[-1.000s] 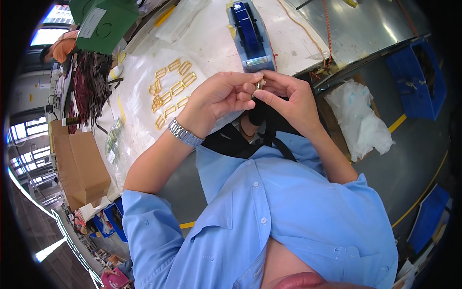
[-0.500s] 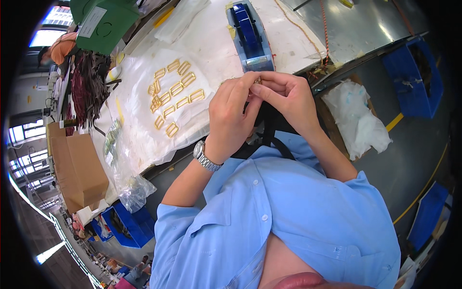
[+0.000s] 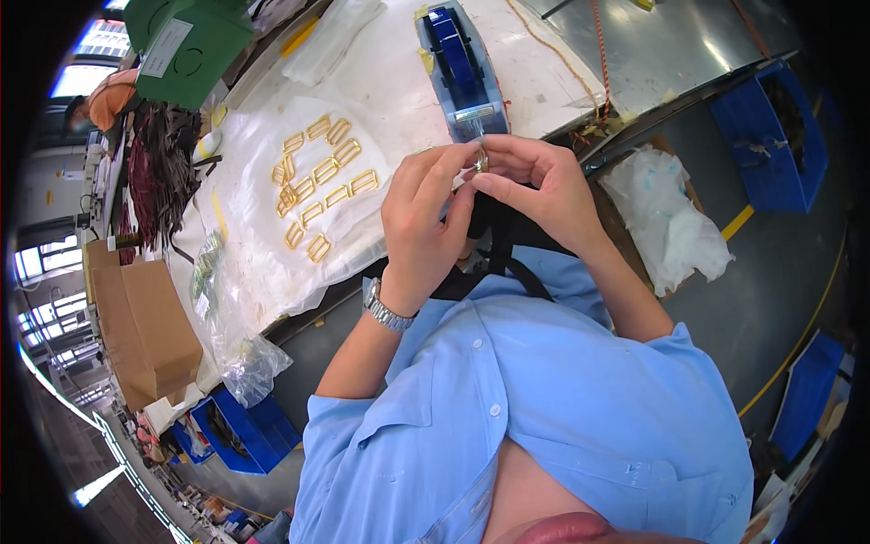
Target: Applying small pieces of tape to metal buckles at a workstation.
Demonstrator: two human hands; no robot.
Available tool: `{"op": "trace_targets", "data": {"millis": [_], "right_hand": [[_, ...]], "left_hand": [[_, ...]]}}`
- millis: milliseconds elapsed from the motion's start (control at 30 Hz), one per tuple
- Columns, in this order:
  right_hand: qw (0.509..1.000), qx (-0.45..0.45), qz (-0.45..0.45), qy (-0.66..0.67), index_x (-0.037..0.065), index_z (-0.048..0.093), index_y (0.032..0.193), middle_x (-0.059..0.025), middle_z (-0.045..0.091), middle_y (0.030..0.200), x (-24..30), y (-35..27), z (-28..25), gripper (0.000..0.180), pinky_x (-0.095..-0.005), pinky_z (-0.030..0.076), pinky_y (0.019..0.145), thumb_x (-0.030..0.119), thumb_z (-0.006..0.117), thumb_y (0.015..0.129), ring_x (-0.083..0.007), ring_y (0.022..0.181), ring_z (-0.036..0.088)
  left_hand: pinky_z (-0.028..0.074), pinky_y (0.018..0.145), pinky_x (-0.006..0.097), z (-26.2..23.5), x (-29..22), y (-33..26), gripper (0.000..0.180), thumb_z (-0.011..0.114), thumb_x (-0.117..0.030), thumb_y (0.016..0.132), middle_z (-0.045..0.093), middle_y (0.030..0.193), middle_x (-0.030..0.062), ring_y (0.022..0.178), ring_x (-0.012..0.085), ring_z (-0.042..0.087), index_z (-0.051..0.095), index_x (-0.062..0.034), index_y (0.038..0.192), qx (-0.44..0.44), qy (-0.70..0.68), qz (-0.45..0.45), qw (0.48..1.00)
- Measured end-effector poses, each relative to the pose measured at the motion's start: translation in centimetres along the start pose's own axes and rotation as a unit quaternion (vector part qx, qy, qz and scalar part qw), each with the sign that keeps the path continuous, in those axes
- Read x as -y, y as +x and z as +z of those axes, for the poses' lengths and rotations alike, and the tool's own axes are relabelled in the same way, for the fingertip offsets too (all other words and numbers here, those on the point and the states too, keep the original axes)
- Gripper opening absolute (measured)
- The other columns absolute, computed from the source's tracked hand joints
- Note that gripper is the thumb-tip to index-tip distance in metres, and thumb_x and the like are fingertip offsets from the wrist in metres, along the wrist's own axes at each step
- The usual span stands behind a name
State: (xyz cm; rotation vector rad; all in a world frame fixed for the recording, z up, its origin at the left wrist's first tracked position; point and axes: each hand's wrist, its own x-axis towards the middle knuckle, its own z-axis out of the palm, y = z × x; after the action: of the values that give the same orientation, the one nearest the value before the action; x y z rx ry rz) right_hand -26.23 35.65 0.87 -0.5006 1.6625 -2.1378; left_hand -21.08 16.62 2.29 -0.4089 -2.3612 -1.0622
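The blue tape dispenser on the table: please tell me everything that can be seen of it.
The tape dispenser is blue, long and narrow, and looks like plastic. It stands on the white table, lengthwise away from the person, with a metal cutter at its near end. A darker blue wheel sits inside it. Both hands, left hand and right hand, are just in front of the cutter; whether they touch it is unclear.

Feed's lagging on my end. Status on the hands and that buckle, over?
Both hands up at the table edge: left hand and right hand pinch one small gold buckle between fingertips. Tape dispenser just beyond. Nothing blocking.
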Motion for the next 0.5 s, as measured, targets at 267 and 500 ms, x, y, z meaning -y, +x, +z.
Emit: {"op": "trace_targets", "data": {"millis": [267, 500], "right_hand": [[0.999, -0.001, -0.012, 0.035, -0.011, 0.056, 0.151, -0.0187, 0.074, 0.136, -0.73, 0.0, -0.05, 0.056, -0.0345, 0.058, 0.11, 0.002, 0.078, 0.101, -0.0204, 0.124, 0.073], [0.999, -0.005, -0.017, 0.031, -0.012, 0.054, 0.153, -0.0195, 0.073, 0.138, -0.84, 0.18, -0.01, 0.059, -0.0343, 0.058, 0.11, 0.002, 0.078, 0.101, -0.0214, 0.125, 0.073]], "left_hand": [[0.06, 0.076, 0.037, 0.6, -0.11, 0.59, 0.047, 0.075, 0.01, 0.084, 0.072, 0.113, 0.0135, 0.099, 0.029, 0.069, 0.075, -0.0039, 0.129, 0.02, -0.025, -0.037, 0.999], [0.059, 0.076, 0.032, 0.09, -0.17, 0.36, 0.056, 0.074, 0.011, 0.089, 0.072, 0.112, 0.0126, 0.098, 0.0228, 0.07, 0.069, -0.0044, 0.143, 0.045, 0.045, -0.007, 0.998]]}}
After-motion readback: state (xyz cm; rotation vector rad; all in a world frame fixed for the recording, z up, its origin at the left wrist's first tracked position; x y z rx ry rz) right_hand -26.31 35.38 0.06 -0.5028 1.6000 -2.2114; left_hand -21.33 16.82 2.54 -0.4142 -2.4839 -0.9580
